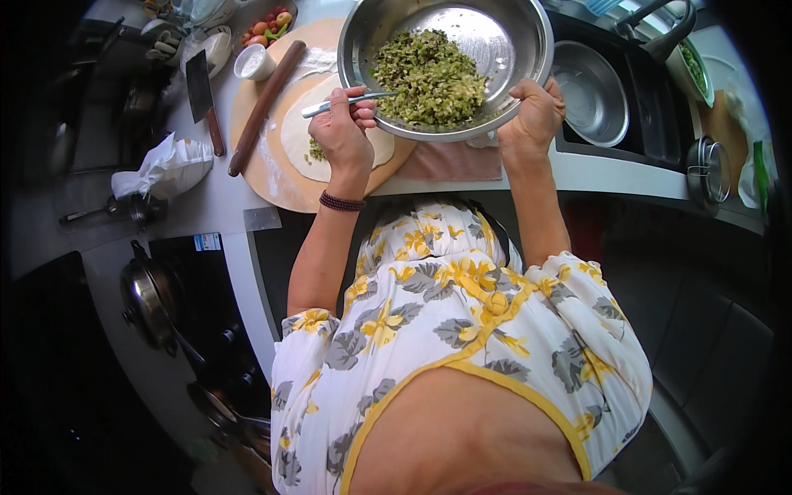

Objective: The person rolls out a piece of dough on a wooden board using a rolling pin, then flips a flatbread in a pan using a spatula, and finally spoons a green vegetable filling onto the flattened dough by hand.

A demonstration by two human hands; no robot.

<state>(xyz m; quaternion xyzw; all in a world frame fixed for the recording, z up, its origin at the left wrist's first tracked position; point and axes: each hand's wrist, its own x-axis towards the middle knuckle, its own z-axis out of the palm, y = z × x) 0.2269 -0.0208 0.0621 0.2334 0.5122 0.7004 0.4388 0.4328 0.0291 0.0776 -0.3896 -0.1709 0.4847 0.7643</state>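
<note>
My left hand (343, 133) holds a metal spoon (318, 109) by its handle, and the spoon's far end reaches over the rim into the filling. My right hand (533, 111) grips the rim of a large stainless steel bowl (507, 46), thumb on the inner side. Chopped green filling (427, 80) lies heaped in this tilted bowl. Beneath my left hand, a rolled round of dough (297, 133) rests on a round wooden board (253, 185). A small amount of filling (317, 150) sits on the dough, partly covered by my hand.
A rolling pin (266, 108) lies across the board beside a white cup of flour (253, 63). Left of it is a cleaver (201, 90). A metal basin (591, 93) stands in the sink at right. A lidded pan (148, 294) is on the cooktop at lower left.
</note>
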